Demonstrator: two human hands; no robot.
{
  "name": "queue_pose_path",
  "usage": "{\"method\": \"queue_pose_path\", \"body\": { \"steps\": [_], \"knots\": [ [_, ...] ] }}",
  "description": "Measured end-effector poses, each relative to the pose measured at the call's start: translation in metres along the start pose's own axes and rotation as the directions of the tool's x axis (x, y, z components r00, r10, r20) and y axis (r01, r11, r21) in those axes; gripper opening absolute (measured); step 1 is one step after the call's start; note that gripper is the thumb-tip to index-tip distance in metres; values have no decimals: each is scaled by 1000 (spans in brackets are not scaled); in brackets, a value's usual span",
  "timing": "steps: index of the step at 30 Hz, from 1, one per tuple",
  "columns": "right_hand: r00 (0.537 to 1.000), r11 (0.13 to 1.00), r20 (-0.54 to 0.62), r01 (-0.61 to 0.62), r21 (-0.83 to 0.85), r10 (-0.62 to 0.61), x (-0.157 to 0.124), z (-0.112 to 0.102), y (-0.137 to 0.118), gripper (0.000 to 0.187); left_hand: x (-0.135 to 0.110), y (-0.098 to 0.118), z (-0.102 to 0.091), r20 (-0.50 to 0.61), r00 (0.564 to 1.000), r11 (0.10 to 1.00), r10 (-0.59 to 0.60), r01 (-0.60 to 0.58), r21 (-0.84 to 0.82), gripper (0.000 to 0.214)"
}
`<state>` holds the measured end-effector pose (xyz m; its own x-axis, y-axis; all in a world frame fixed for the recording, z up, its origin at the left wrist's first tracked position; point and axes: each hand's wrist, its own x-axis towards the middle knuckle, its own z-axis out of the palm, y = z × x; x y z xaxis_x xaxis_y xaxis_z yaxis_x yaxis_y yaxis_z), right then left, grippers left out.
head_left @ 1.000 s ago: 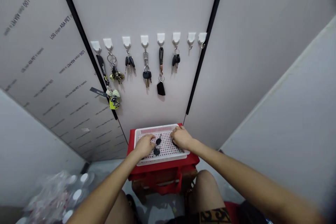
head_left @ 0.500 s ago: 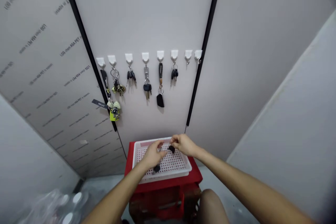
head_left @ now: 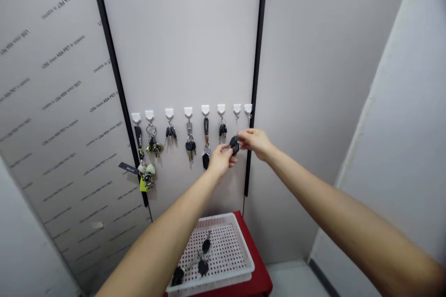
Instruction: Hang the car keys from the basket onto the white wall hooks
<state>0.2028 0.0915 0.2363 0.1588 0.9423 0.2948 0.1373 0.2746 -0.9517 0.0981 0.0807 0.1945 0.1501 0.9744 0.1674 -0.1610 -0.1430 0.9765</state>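
The left hand [head_left: 220, 160] and right hand [head_left: 255, 143] are both closed on a black car key [head_left: 234, 145], pinching it between their fingers just below the last two white plastic hooks [head_left: 242, 109]. To the left, six more hooks carry keys and fobs, among them a leather strap [head_left: 206, 131] and a yellow-tagged charm [head_left: 146, 181], nothing standing between them and the hands. Below the arms, a white perforated plastic tray [head_left: 244, 260] holds three black keys [head_left: 204, 255], all resting on a red bench [head_left: 260, 284]. Behind it all, smooth pale panels meet at black strips, the left one printed with repeating grey lettering [head_left: 62, 51].
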Motion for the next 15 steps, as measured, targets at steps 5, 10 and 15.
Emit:
{"method": "queue_pose_path", "body": {
  "steps": [5,10,15],
  "knots": [
    [979,996,-186,69,-57,-79,36,-4,-25,8,19,28,16,-21,999,999,49,-49,14,37],
    [953,987,-291,43,-155,-87,60,-1,-22,10,30,32,23,-38,999,999,34,-33,22,43],
    [951,960,-285,38,-277,-120,64,4,-7,9,30,24,21,-18,1000,999,24,-23,49,41]
  ]
}}
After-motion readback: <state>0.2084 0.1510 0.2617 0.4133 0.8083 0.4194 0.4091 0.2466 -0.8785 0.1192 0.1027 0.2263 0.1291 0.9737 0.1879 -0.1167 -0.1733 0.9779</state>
